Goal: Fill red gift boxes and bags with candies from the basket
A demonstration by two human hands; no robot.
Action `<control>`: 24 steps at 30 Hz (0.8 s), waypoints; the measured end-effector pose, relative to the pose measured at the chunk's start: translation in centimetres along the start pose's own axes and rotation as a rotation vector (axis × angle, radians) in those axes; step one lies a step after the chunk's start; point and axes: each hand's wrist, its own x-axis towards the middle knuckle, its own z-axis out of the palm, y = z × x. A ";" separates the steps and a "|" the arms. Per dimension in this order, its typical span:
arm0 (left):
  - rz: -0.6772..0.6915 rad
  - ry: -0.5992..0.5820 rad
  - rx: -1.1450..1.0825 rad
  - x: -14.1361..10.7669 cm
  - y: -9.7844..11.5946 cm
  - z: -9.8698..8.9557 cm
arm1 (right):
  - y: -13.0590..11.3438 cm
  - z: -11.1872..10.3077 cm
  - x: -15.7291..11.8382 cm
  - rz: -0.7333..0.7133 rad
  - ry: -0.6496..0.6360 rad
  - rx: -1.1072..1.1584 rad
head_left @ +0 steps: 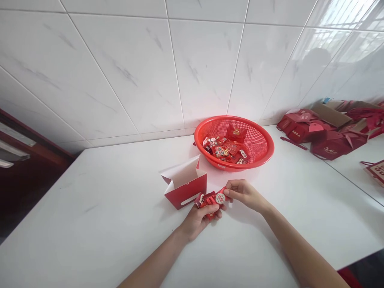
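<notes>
My left hand (200, 218) is closed around several small candies in red wrappers (210, 200), just in front of an open red paper box (189, 194). With thumb and fingers pinched, my right hand (242, 194) grips the edge of a red-wrapped candy with a round white label (220, 198), which also touches the left hand's bunch. The box stands upright with its white inner flaps spread at the top. Behind the hands is a red plastic basket (264, 158) holding more red-wrapped candies (225, 150). The palm side of my left hand is partly hidden by the wrappers.
The white table (99, 208) meets a tiled wall (126, 72) at the back. Dark red gift boxes (337, 146) with ribbons stand at the right rear. Another red-and-cream box (376, 172) is cut off by the right edge. A dark red cabinet (21, 172) is at the left.
</notes>
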 end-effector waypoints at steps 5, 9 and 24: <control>0.001 -0.006 -0.009 -0.1 0.0 0.0 | -0.1 0.0 -0.1 -0.013 -0.001 0.012; 0.000 -0.001 0.015 -0.4 -0.1 0.0 | 0.1 -0.2 -0.1 -0.018 0.020 0.019; -0.031 -0.042 -0.054 -0.3 -0.5 -0.4 | -0.2 -0.9 0.0 -0.047 0.206 0.031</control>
